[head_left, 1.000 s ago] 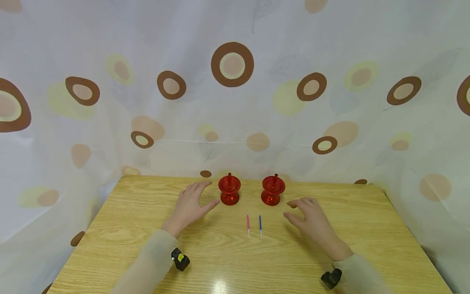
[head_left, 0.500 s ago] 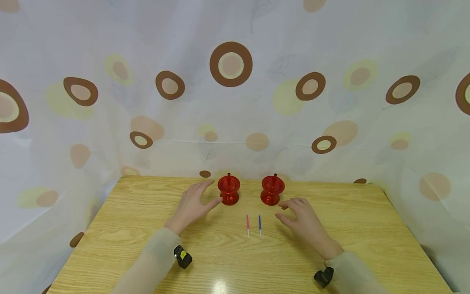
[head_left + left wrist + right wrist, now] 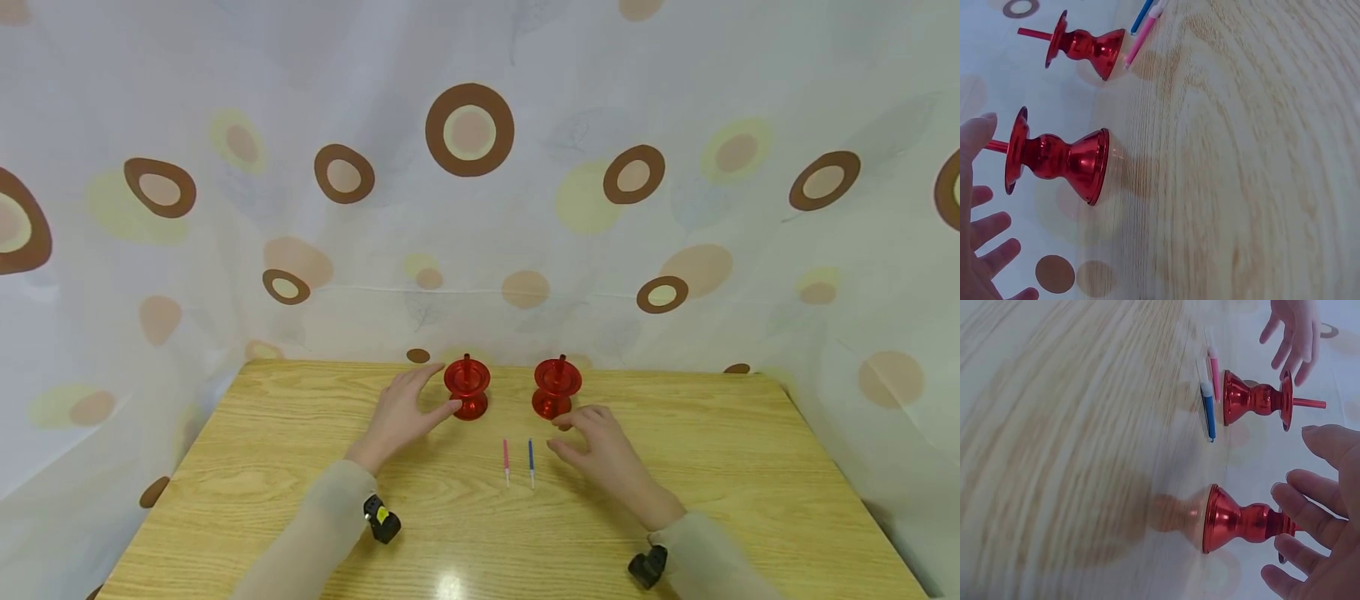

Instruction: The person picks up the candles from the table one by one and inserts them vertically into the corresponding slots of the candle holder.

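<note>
Two red candle holders stand at the far edge of the wooden table (image 3: 262,467). My left hand (image 3: 405,412) lies open beside the left holder (image 3: 467,387), thumb close to its base; that holder (image 3: 1060,161) shows near my fingers in the left wrist view. My right hand (image 3: 596,450) is spread with relaxed fingers just in front of the right holder (image 3: 557,389), fingertips near its base, the holder (image 3: 1241,520) close to my fingers in the right wrist view. A pink candle (image 3: 506,459) and a blue candle (image 3: 531,460) lie side by side between my hands.
A pale curtain with brown and yellow rings (image 3: 470,130) hangs right behind the table's far edge. The table's side edges drop off at left and right.
My right hand has slid left and forward toward the right holder's base. My left hand has crept slightly closer to the left holder.
</note>
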The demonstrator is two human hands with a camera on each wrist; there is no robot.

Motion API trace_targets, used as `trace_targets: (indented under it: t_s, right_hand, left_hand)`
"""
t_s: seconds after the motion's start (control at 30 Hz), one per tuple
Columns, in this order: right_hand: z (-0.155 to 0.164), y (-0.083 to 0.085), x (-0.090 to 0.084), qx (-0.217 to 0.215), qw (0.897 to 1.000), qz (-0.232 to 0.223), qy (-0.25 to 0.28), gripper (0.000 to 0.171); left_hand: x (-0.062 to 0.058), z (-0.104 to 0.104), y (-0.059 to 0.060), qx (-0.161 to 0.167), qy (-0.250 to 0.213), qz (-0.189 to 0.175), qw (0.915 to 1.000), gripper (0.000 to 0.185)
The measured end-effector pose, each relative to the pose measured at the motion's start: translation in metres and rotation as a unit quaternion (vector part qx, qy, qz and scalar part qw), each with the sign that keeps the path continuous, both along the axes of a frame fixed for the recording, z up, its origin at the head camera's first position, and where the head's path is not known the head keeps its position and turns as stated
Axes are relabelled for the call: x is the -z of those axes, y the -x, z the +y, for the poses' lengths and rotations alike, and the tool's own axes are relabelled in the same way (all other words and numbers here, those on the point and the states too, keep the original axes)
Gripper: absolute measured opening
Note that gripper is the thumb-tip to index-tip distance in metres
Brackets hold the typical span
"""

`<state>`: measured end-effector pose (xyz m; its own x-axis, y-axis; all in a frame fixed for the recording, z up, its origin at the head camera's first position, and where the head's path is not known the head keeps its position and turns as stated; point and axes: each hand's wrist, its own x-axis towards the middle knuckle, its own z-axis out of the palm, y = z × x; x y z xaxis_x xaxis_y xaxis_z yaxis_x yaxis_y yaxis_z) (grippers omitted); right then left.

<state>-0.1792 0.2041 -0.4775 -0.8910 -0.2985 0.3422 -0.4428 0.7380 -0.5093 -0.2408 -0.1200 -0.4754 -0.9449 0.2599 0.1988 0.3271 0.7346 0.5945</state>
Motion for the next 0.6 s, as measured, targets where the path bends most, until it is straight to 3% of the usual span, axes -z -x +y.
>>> trace_targets:
  t_s: [0.6]
  right_hand:
    - [-0.020, -0.001, 0.005, -0.014, 1.000, -0.019, 0.016, 0.023]
  left_hand:
    - [0.005, 0.005, 0.005, 0.009, -0.044, -0.003, 0.9990, 0.074]
